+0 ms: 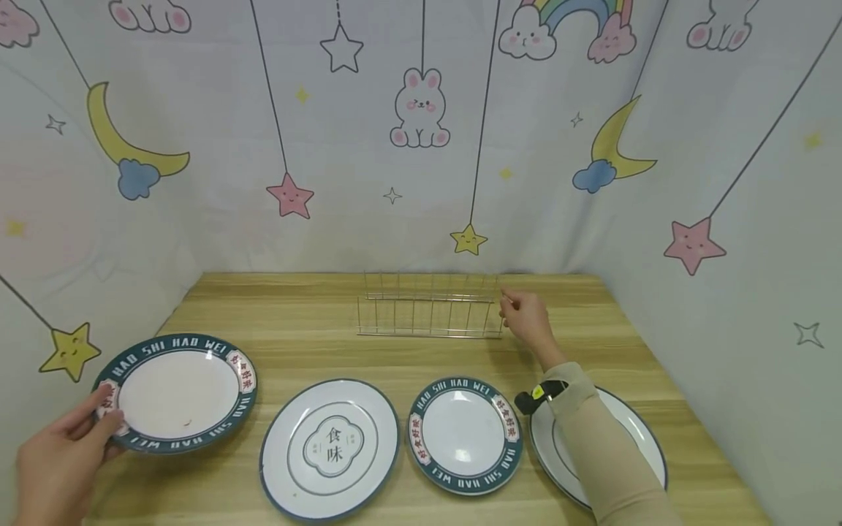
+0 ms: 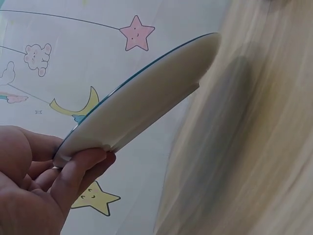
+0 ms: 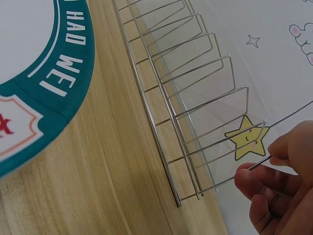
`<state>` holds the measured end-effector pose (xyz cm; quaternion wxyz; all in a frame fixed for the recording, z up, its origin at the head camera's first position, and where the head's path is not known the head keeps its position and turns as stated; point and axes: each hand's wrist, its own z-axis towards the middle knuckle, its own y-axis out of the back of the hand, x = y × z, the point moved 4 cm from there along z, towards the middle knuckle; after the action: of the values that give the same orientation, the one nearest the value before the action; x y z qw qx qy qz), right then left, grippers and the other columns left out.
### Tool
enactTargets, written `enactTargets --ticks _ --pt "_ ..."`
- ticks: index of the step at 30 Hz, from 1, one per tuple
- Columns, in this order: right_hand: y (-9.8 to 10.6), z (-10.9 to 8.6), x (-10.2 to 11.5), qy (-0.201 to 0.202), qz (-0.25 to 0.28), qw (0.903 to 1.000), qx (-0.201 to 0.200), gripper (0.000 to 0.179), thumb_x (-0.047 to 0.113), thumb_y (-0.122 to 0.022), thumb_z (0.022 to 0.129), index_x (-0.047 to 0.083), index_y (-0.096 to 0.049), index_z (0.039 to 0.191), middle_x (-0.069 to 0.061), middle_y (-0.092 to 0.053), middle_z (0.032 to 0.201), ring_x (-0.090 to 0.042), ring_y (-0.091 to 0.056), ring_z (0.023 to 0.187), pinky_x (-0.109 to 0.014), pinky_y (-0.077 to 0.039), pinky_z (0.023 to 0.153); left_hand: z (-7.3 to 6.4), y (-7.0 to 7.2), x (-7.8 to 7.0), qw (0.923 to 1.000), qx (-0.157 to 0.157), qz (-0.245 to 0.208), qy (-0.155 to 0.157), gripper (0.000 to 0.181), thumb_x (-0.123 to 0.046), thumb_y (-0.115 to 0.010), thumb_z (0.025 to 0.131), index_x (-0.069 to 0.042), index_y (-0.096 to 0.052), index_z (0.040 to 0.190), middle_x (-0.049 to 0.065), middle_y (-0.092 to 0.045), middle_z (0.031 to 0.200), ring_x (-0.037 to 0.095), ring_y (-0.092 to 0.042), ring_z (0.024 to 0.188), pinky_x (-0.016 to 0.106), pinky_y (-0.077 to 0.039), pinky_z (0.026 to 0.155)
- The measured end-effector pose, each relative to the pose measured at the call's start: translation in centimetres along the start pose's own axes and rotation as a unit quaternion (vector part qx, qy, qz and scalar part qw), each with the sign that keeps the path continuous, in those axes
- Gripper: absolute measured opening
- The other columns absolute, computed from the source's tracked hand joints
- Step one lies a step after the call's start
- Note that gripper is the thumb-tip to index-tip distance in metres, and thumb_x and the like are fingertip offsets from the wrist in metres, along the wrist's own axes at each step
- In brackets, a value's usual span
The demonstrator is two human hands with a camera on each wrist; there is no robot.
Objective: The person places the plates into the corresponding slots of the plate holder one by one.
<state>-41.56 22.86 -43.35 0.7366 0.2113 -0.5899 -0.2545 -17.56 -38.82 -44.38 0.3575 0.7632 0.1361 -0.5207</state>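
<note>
My left hand (image 1: pixel 62 460) grips the left edge of a plate with a dark green lettered rim (image 1: pixel 180 398), thumb on top and fingers beneath. In the left wrist view this plate (image 2: pixel 142 93) is tilted and held above the table, its pale underside showing and a shadow below. At the back of the table stands a silver wire dish rack (image 1: pixel 429 336) with upright dividers. My right hand (image 1: pixel 528 321) pinches the end wire at the rack's right side between thumb and index finger; the right wrist view shows this wire rack (image 3: pixel 155 126) close up.
Near the front lie a white plate with a printed centre (image 1: pixel 362 467), a smaller green-rimmed plate (image 1: pixel 463 431) and another white plate (image 1: pixel 634 431), partly covered by my right forearm. A patterned curtain (image 1: pixel 368 234) closes off the back and sides of the wooden table (image 1: pixel 283 329).
</note>
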Motion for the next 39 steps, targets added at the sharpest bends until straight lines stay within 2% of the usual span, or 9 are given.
enactTargets --ticks 3,6,8,13,18,22,28,34,39 --pt "0.1 -0.1 0.0 0.000 0.009 1.0000 0.000 0.039 0.017 -0.055 0.101 0.005 -0.056 0.138 -0.019 -0.072 0.094 -0.034 -0.070 0.074 -0.022 -0.052 0.051 0.0 -0.6 -0.8 0.9975 0.005 -0.069 0.016 0.057 -0.011 -0.057 0.100 -0.033 -0.035 0.148 -0.002 -0.023 0.158 0.013 -0.048 0.131 0.015 -0.057 0.060" --pt "0.1 -0.1 0.0 0.001 0.014 0.9999 0.001 0.039 0.016 -0.055 0.101 0.005 -0.056 0.138 -0.018 -0.071 0.093 -0.034 -0.070 0.074 -0.022 -0.053 0.051 0.0 -1.2 -1.7 0.9912 0.005 -0.129 0.026 0.057 -0.009 -0.061 0.097 -0.034 -0.042 0.145 -0.004 -0.028 0.156 -0.002 -0.055 0.113 0.014 -0.056 0.057" --pt "0.1 -0.1 0.0 0.001 0.018 0.9998 0.005 0.039 0.016 -0.056 0.101 0.005 -0.056 0.139 -0.018 -0.071 0.093 -0.034 -0.070 0.074 -0.022 -0.053 0.053 -0.1 -1.6 -2.3 0.9881 0.005 -0.151 0.027 0.056 -0.008 -0.063 0.096 -0.034 -0.045 0.143 -0.003 -0.031 0.155 -0.005 -0.057 0.100 0.014 -0.056 0.056" --pt "0.1 -0.1 0.1 0.000 0.027 0.9994 0.020 0.040 0.016 -0.055 0.102 0.005 -0.054 0.140 -0.019 -0.071 0.094 -0.034 -0.070 0.074 -0.024 -0.055 0.056 -0.7 -2.9 -3.7 0.9813 0.026 -0.191 0.006 0.055 -0.005 -0.064 0.095 -0.032 -0.050 0.140 -0.002 -0.035 0.153 -0.006 -0.060 0.089 0.017 -0.058 0.059" --pt "0.0 -0.1 0.1 -0.001 0.033 0.9991 0.025 0.040 0.016 -0.055 0.102 0.004 -0.054 0.140 -0.019 -0.071 0.091 -0.035 -0.070 0.073 -0.025 -0.057 0.058 -1.4 -4.1 -5.1 0.9738 0.060 -0.217 -0.031 0.054 -0.006 -0.065 0.094 -0.029 -0.051 0.141 0.001 -0.035 0.153 -0.007 -0.063 0.080 0.019 -0.058 0.062" --pt "0.1 -0.1 0.0 -0.003 0.027 0.9994 0.024 0.041 0.017 -0.055 0.102 0.003 -0.053 0.140 -0.018 -0.071 0.091 -0.034 -0.070 0.074 -0.026 -0.056 0.058 -1.8 -5.3 -6.2 0.9680 0.078 -0.229 -0.068 0.053 -0.006 -0.064 0.095 -0.027 -0.050 0.141 0.004 -0.034 0.153 -0.006 -0.065 0.083 0.020 -0.058 0.064" --pt "0.2 -0.1 0.1 -0.004 0.019 0.9995 0.023 0.041 0.018 -0.055 0.102 0.002 -0.054 0.140 -0.018 -0.071 0.093 -0.032 -0.070 0.074 -0.026 -0.054 0.057 -2.3 -6.9 -7.7 0.9665 0.089 -0.219 -0.100 0.050 -0.012 -0.064 0.096 -0.029 -0.052 0.141 0.005 -0.035 0.154 -0.003 -0.065 0.086 0.019 -0.057 0.067" --pt "0.1 -0.1 0.1 -0.005 0.018 0.9996 0.021 0.040 0.017 -0.055 0.102 0.002 -0.054 0.139 -0.021 -0.070 0.092 -0.032 -0.070 0.072 -0.022 -0.046 0.049 -2.9 -8.3 -9.4 0.9598 0.092 -0.230 -0.132 0.047 -0.011 -0.064 0.096 -0.027 -0.055 0.139 0.011 -0.041 0.152 0.001 -0.066 0.090 0.019 -0.057 0.069" --pt "0.1 -0.2 0.1 -0.008 0.012 0.9997 0.018 0.039 0.017 -0.055 0.102 0.003 -0.055 0.139 -0.019 -0.070 0.090 -0.032 -0.069 0.072 -0.020 -0.044 0.047 -3.3 -9.9 -10.9 0.9532 0.102 -0.242 -0.150 0.046 -0.009 -0.065 0.095 -0.026 -0.057 0.137 0.014 -0.046 0.149 0.005 -0.067 0.090 0.020 -0.057 0.069"
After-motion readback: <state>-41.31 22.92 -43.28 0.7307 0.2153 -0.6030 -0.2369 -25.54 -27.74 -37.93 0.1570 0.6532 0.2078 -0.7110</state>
